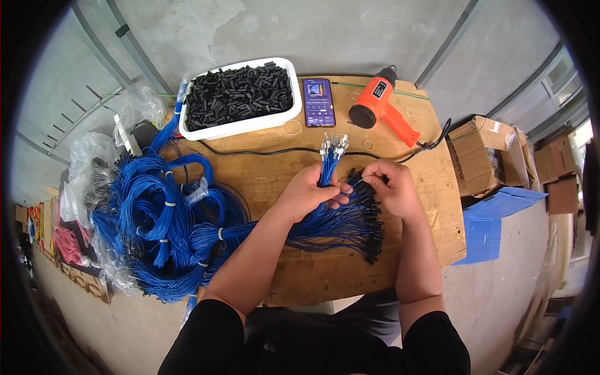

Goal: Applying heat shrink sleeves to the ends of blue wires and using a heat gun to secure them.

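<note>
My left hand (310, 192) is closed round a bundle of blue wires (328, 172). Silver metal terminals (334, 145) top the bundle and point away from me. Just to the right, my right hand (390, 187) pinches at a single blue wire beside the bundle; the tip between its fingers is too small to make out. Beneath both hands lies a fan of blue wires (312, 231) whose ends carry black sleeves (373, 234). Large coils of blue wire (156, 212), tied with white bands, pile up to the left.
A white tub (244, 131) of short black tubes stands at the back. Beside it lie a phone (319, 103) and an orange heat gun (381, 103), its black cord (262, 151) crossing the wooden table (431, 240). Cardboard boxes (481, 156) and a blue box (494, 225) sit at the right.
</note>
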Available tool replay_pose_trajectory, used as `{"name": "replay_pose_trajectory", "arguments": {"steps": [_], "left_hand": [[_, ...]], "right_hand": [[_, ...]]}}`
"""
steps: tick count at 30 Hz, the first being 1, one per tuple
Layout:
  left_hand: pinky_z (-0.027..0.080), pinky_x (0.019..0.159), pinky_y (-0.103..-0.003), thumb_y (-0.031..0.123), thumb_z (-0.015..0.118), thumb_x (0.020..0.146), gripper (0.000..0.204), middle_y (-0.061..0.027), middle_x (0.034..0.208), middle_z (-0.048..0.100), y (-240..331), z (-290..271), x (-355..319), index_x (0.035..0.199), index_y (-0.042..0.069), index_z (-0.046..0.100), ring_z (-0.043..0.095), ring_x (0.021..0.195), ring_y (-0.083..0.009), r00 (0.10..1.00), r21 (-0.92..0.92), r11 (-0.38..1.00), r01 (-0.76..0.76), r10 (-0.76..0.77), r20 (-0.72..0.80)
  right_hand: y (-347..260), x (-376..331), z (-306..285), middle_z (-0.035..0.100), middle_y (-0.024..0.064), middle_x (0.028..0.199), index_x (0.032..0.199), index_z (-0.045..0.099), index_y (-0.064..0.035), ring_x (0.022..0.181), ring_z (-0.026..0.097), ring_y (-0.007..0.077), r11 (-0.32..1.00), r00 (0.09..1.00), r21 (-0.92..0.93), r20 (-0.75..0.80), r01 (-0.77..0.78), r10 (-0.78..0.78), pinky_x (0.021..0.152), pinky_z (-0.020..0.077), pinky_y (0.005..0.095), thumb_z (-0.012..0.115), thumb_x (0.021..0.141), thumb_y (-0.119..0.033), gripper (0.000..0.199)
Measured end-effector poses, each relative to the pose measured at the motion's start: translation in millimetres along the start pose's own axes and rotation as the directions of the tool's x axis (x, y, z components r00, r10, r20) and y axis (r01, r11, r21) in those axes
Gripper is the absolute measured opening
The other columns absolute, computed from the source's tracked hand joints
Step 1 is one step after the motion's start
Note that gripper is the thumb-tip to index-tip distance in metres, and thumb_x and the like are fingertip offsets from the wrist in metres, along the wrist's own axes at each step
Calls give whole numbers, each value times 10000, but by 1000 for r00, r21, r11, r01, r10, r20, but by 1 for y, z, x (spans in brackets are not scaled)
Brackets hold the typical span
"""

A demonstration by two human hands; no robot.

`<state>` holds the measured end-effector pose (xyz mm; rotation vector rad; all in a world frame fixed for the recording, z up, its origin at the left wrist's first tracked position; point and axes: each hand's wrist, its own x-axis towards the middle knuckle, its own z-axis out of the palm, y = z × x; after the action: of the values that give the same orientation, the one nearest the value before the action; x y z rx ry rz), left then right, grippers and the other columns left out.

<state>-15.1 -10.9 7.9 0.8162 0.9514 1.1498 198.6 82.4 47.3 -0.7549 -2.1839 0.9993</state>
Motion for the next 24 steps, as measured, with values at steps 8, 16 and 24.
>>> {"name": "replay_pose_trajectory", "arguments": {"steps": [8,16,24], "left_hand": [[573,729,-350,24,614,931,158,-219,1085,680,2,2,-2,1048,42,509,709,909,-268,999,-79,997,18,-21,-38],[464,607,-255,121,705,907,181,-123,919,696,0,7,0,1023,-3,642,583,668,-116,1000,-81,997,-17,17,2],[464,645,-258,121,729,891,193,-65,838,668,1,8,-2,997,-35,692,585,689,-110,999,-81,996,-40,37,-33]], "right_hand": [[5,1,-9,645,52,770,894,652,1,682,565,118,1000,999,-6,27,-19,19,632,463,262,685,850,50,74],[0,-3,3,631,52,762,894,682,-12,640,546,121,989,989,22,-34,146,-145,595,442,260,714,836,50,91],[-4,-6,11,599,-14,767,1002,667,-16,648,494,52,955,999,295,-18,43,-39,592,407,226,711,844,64,182]]}}
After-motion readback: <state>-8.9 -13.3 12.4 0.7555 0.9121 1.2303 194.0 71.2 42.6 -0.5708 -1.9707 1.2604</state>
